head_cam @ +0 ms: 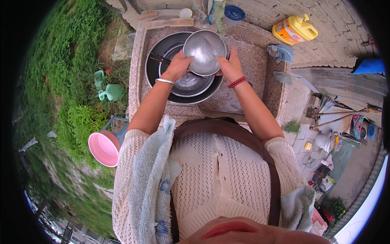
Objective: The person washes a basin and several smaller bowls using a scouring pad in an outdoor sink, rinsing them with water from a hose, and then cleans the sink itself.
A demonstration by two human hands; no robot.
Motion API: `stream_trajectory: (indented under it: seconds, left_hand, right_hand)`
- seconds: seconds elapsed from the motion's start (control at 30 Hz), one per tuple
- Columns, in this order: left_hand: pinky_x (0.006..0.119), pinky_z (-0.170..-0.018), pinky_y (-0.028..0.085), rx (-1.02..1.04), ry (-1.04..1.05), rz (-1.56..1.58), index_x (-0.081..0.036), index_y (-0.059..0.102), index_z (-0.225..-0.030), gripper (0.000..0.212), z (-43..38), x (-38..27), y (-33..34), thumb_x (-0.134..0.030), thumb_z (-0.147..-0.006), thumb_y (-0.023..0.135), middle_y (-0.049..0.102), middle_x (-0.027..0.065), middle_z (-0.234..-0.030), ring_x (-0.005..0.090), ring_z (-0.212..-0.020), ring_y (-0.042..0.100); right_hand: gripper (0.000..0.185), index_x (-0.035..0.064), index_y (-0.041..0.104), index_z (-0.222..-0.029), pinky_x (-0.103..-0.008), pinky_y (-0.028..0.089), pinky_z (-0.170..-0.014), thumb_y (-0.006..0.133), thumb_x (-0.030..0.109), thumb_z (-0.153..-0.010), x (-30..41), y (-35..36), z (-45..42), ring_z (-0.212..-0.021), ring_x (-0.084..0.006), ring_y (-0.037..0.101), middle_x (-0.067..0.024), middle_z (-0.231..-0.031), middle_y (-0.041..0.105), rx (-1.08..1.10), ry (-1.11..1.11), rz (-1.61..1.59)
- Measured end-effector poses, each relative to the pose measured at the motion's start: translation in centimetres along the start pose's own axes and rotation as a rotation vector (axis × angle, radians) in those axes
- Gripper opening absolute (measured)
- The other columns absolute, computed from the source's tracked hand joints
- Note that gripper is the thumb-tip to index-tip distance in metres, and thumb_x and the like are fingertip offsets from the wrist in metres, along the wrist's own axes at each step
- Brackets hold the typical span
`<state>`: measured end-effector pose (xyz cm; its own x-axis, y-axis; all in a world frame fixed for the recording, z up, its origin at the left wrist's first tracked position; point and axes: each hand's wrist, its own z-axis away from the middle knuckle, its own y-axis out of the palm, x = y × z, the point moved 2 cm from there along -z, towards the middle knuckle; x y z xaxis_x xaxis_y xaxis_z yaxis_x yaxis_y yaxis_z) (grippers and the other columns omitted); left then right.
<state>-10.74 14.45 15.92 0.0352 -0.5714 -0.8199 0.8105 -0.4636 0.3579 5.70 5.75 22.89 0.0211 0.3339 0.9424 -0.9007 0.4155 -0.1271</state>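
Note:
Both hands hold a shiny metal bowl (204, 50) by its rim, thumbs on the inside. My left hand (178, 65) grips the left side, and my right hand (230, 62) the right side. A thin sheen, perhaps water, shows inside the bowl. Beneath it, a wide dark basin (157, 79) stands in the stone sink (248, 55). A smaller round metal vessel (195, 87) sits in that basin, partly covered by the bowl and my hands. Dark chopsticks (159, 58) lean across its left edge.
A yellow pump bottle (294, 29) and a blue-grey cloth (281, 52) are at the sink's right. A blue-lidded tub (234, 15) stands behind, with a wooden board (169, 23) along the back ledge. At left are a pink basin (104, 148) and a green watering can (112, 92).

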Motion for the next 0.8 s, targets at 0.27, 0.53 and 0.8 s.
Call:
stream_trajectory:
  seconds: [0.27,0.53,0.8]
  left_hand:
    - [0.035,-0.064,0.056,0.002,0.009,-0.044,0.001,0.047,-0.112,0.034,1.4,-1.6,1.9,0.003,-0.078,0.047,0.059,0.0120,-0.098,0.0226,-0.082,0.063]
    - [0.032,-0.055,0.053,-0.199,0.044,-0.204,0.004,0.048,-0.108,0.035,0.8,-0.6,2.3,-0.002,-0.074,0.054,0.058,0.0139,-0.091,0.0209,-0.071,0.062]
    - [0.034,-0.060,0.054,0.000,-0.008,0.100,0.002,0.047,-0.108,0.033,-0.9,0.7,2.5,0.003,-0.075,0.052,0.060,0.0127,-0.091,0.0222,-0.077,0.064]
  right_hand:
    - [0.075,-0.0057,0.019,-0.134,-0.0334,0.053,-0.046,0.057,0.014,-0.072,0.1,-1.0,0.0,-0.073,-0.0263,0.062,-0.0237,-0.107,0.053,-0.008,0.011,0.018]
    - [0.075,-0.0060,0.022,-0.133,-0.0311,0.050,-0.046,0.058,0.015,-0.071,0.1,-1.0,0.3,-0.067,-0.0220,0.061,-0.0201,-0.094,0.058,-0.028,-0.090,0.114]
    - [0.074,-0.0038,0.025,-0.132,-0.0344,0.049,-0.076,0.060,0.018,-0.070,-1.7,-1.8,-1.1,-0.089,-0.0298,0.060,-0.0237,-0.105,0.057,-0.052,-0.200,0.183]
